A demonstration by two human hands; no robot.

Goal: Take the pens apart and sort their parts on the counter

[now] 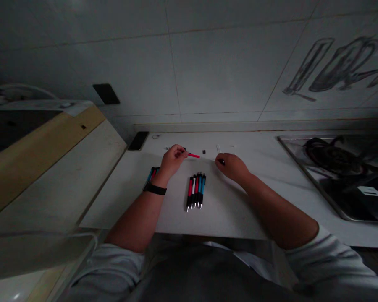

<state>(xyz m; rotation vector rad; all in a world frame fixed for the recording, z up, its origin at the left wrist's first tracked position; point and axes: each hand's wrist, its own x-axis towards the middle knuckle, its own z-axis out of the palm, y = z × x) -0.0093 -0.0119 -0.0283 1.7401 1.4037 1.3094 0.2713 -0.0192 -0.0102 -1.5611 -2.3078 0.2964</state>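
Red pen tube [193,155] over the bench [227,220]
Left hand [172,159] pinches the tube; right hand [233,166] curls near white sticks [218,148], its grip's contents unclear. Pens [197,191] lie between the forearms.

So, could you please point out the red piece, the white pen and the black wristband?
Red piece [194,155]: head view, on its exposed length.
White pen [193,186]: head view, on its white barrel.
Black wristband [156,189]: head view, on its strap.

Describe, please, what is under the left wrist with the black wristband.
Pens, at least one blue and one red, show partly beside the left wrist and black wristband. The wrist covers part of them, so their full number cannot be seen.
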